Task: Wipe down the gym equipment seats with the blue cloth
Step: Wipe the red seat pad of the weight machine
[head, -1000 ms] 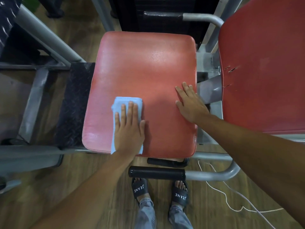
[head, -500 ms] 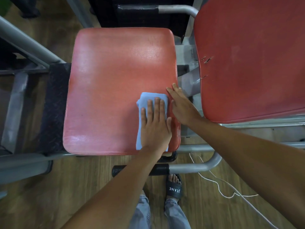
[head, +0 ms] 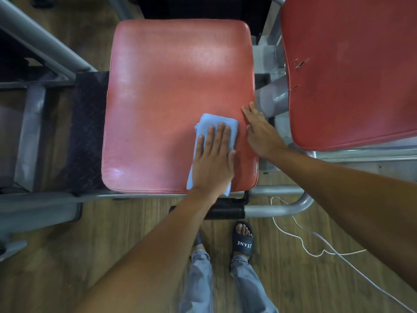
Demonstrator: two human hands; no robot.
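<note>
A red padded seat [head: 171,86] fills the middle of the view. A folded blue cloth [head: 214,124] lies on its near right part. My left hand [head: 214,159] presses flat on the cloth, fingers pointing away from me; the cloth shows beyond the fingertips and along the left of the palm. My right hand [head: 261,134] rests flat and empty on the seat's right edge, just right of the cloth. A second red pad [head: 352,71], with small tears near its left edge, stands to the right.
Grey metal frame tubes [head: 45,46] run at the left, and a black tread plate [head: 88,132] lies beside the seat. A black-gripped handle bar [head: 228,211] sits below the seat's front edge. A white cord [head: 300,242] trails on the wooden floor by my sandalled feet [head: 244,242].
My left hand slid the cloth rightward across the seat's near part, from the near left to the near right, close to my right hand. My right hand stayed on the right edge.
</note>
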